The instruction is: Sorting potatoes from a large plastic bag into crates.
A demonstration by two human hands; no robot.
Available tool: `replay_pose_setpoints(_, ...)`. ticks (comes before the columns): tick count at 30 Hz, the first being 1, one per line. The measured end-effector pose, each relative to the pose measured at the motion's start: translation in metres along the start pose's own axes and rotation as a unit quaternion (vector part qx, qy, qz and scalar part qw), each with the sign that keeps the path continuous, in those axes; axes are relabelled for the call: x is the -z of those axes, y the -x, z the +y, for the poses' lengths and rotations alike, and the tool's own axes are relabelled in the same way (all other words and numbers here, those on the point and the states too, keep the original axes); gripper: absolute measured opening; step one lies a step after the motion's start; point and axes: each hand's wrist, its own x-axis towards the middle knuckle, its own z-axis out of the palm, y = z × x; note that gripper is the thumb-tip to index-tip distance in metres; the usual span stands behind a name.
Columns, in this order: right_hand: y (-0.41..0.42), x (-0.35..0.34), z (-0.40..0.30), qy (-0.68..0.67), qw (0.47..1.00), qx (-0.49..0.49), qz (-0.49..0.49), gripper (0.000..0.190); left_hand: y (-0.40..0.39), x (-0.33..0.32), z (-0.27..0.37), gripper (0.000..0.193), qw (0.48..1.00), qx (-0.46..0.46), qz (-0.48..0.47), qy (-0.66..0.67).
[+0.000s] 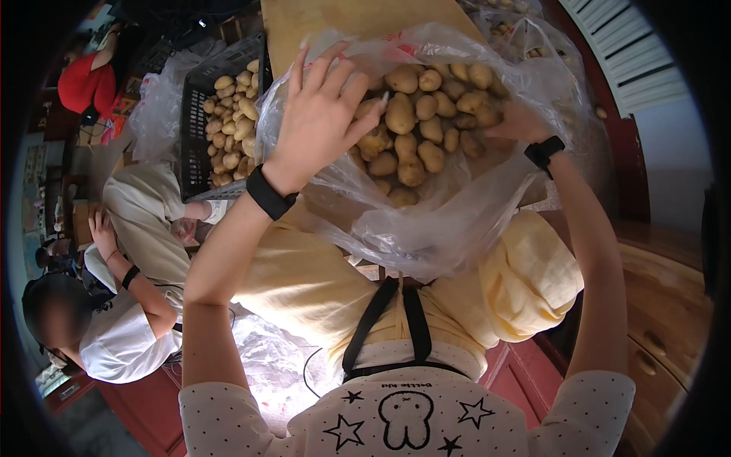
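Many brown potatoes (401, 114) lie in a clear plastic bag (417, 228) with its mouth spread wide, on a wooden tabletop before me. Over the bag's left rim is my left hand (328, 108), fingers apart and nothing held; its thumb reaches towards the potatoes. My right hand (518, 123) is at the bag's right side, its fingertips low against the potatoes there. Those fingers are blurred and partly hidden, so whether they grip a potato is unclear. Both wrists wear black bands.
On the left stands a black plastic crate (197, 143) of smaller potatoes (231, 125). A seated person (125, 337) is beside me, another in red (88, 85) farther off. More bagged potatoes (537, 51) lie at the back right. Wooden drawers (657, 308) stand at my right.
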Motion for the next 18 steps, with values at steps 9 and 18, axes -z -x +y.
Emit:
replay_pose_setpoints(9,0.025,0.028,-0.140,-0.572,0.803,0.047,-0.159,0.043,0.003,-0.016,0.024,0.069,0.897,0.159,-0.232,0.342)
replay_pose_setpoints(18,-0.010,0.024,-0.080,-0.205,0.977,0.057,-0.014,0.067,0.027,-0.044,-0.064,0.054,0.632,0.363,-0.142,0.669)
